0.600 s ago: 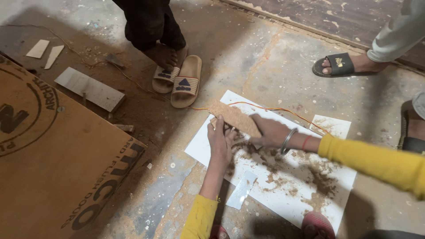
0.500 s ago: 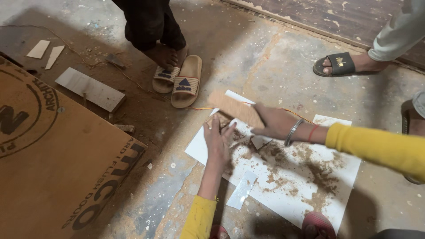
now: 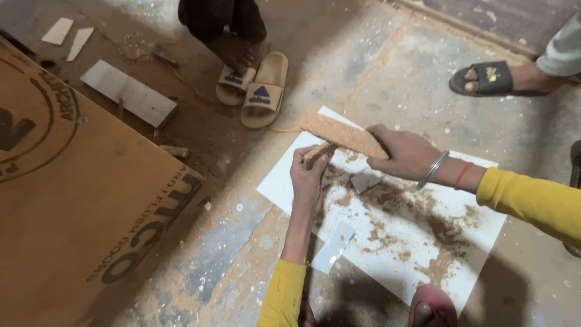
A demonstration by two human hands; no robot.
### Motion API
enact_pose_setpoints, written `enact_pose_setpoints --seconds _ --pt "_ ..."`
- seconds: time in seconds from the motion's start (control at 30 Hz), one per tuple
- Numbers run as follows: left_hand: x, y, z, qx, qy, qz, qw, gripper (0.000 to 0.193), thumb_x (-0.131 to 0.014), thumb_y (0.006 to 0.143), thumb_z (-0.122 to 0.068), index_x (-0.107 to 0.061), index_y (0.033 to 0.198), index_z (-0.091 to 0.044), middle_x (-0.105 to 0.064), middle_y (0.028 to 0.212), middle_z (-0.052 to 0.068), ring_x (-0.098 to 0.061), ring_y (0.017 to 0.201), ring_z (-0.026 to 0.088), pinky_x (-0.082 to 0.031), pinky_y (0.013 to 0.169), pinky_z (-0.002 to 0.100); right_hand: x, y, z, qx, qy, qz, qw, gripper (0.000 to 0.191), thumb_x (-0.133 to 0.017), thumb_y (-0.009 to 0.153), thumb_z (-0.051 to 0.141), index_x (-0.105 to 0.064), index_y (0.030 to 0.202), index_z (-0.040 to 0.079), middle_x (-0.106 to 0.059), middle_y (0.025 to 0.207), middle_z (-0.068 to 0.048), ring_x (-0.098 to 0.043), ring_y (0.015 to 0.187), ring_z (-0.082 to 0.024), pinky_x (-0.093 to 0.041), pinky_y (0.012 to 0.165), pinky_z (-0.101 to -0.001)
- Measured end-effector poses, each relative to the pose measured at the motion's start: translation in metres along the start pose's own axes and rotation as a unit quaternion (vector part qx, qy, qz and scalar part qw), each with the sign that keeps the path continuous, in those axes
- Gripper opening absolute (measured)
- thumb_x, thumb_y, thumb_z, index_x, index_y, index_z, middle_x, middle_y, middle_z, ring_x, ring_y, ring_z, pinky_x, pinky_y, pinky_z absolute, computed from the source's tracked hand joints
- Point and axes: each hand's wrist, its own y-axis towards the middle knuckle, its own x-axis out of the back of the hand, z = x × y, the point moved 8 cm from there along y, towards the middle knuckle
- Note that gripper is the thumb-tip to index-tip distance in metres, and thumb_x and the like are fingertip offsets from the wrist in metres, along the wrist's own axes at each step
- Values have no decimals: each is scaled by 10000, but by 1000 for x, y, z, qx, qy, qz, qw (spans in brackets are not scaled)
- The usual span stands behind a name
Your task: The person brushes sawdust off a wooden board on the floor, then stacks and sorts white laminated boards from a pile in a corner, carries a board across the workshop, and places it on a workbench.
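Brown board point(image 3: 78, 206): at the far left we see a large printed sheet lying flat on the floor point(image 3: 375, 66), taking up most of that side.
Offcuts point(image 3: 128, 100): a pale flat strip lies just beyond the board, with two smaller white scraps point(image 3: 66, 35) farther off.
Sandals point(image 3: 254, 88): a tan pair sits far of centre, with another person's foot in the left one and dark trouser legs above.
White sheet point(image 3: 284, 184): a flat white panel lies on the floor at centre right, strewn with brown sawdust point(image 3: 417, 224).
Left hand point(image 3: 307, 178): our left hand rests on the sheet's left part, fingers closed on a small wooden block point(image 3: 319, 152) held at its far end.
Rough slab point(image 3: 342, 134): a tan, grainy flat piece hangs just above the sheet's far edge, tilted, its near side touching the small block.
Right hand point(image 3: 407, 152): our right hand grips the slab's right end, fingers wrapped over it; a metal bangle point(image 3: 433, 169) and a red thread sit on the wrist, above a yellow sleeve.
Grey chip point(image 3: 365, 180): a small angular scrap lies on the sheet just near of the slab.
Pale sliver point(image 3: 333, 247): a narrow strip lies at the sheet's near left edge.
Black sandal point(image 3: 489, 77): another person's foot stands at the far right.
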Motion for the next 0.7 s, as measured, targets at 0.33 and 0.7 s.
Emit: enact_pose_setpoints --seconds 0.33,0.7 --pt "3 0 13 -4 -91 2 996 326 -656 899 63 -555 1207 29 -684 1143 167 -690 1037 200 -584 957 332 8 -13 24 156 -62 -121 978 586 -632 890 265 -444 1407 66 -673 1042 -213 -670 923 -357 -542 825 -481" --pt "17 -6 22 2 -119 -6 993 220 -650 959 38 -585 1169 47 -699 1086 164 -718 966 186 -633 913 322 -48 -14 4 63 -108 -19 992 636 -597 935 233 -346 1510 130 -615 1066 -142 -648 820 -293 -568 742 -429"
